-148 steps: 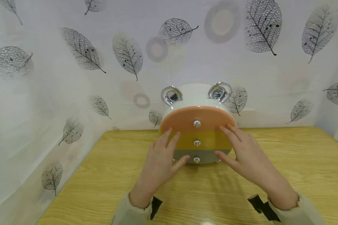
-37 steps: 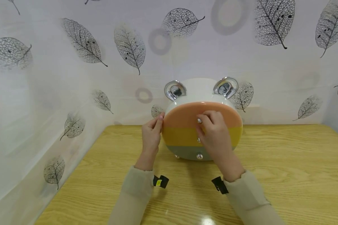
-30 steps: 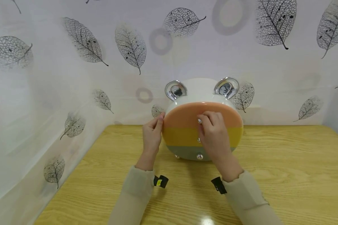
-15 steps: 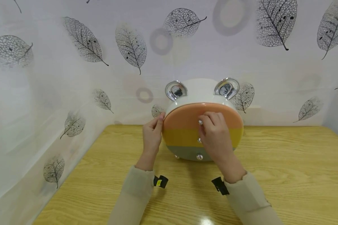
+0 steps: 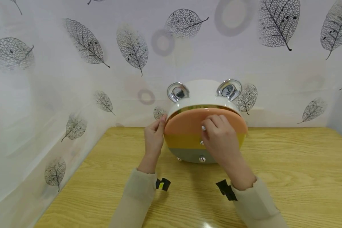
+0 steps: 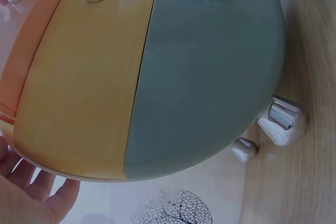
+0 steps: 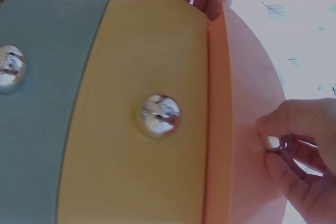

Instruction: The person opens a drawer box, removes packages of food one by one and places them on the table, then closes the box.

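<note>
A small white cabinet (image 5: 203, 90) with three drawers faces me in the head view. Its top drawer (image 5: 185, 123) is orange and stands a little way out, with a dark gap along its upper edge. Below it, the yellow drawer (image 6: 89, 87) and the grey-green drawer (image 6: 210, 66) sit flush. My right hand (image 5: 220, 136) pinches the silver knob (image 7: 272, 141) of the orange drawer between thumb and fingers. At the cabinet's left side, my left hand (image 5: 154, 136) holds the edge, thumb towards the front and fingers reaching behind.
Two silver ear-shaped pieces (image 5: 229, 89) stick up from the cabinet's top. Silver feet (image 6: 281, 121) carry it on the wood-grain table (image 5: 288, 171). A pale leaf-print cloth (image 5: 188, 63) hangs close behind and along the left.
Both hands have gone from hovering before the cabinet to the knob and the left side. In the last half second the right hand has drawn the orange drawer slightly out towards me.
</note>
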### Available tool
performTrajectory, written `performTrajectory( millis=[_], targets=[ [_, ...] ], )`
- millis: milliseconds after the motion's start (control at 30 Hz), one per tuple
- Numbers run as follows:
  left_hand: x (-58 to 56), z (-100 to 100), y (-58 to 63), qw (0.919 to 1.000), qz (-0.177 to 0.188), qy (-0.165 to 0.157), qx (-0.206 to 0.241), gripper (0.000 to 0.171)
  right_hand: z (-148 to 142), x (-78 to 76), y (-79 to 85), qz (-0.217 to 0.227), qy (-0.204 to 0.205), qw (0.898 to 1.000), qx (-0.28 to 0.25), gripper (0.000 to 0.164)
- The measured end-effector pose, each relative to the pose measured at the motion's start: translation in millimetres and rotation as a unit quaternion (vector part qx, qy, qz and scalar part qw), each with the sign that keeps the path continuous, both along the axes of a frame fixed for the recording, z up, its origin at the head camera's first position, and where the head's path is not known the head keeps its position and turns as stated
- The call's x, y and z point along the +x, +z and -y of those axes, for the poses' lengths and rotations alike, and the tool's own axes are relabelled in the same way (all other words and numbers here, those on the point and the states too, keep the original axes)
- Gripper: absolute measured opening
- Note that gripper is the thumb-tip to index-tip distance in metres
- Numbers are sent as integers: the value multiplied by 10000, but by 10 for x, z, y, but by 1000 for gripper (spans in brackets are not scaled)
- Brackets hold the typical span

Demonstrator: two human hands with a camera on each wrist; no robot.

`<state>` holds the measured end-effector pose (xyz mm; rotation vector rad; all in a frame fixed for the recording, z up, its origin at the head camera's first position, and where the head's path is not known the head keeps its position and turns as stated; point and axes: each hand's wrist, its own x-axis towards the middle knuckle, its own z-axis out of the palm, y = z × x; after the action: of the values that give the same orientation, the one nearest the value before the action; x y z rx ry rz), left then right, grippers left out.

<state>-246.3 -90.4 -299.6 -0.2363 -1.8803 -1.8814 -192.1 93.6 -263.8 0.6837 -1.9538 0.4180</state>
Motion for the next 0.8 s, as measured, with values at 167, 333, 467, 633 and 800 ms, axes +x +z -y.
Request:
performTrajectory(
  millis=[167,333,467,633,800],
  targets=[
    [14,-1,-5,9999,-51,-78,44,33,-28,73,45,140,-36,9994,323,10],
    [15,2,-8,9997,-153,-132,138,35,-60,151,88,234,-102,9975,656,10],
    [47,-3,33,9999,14,-112,95,31,-75,213,119,266,-135,9957,872,11],
    [28,8,12,9999,-45,-106,46,31,-82,295,155,119,-52,9945,1035,12],
    [38,10,12,9999,-87,-28,-51,31,-85,376,186,63,64,9939,1102,15]
  ],
)
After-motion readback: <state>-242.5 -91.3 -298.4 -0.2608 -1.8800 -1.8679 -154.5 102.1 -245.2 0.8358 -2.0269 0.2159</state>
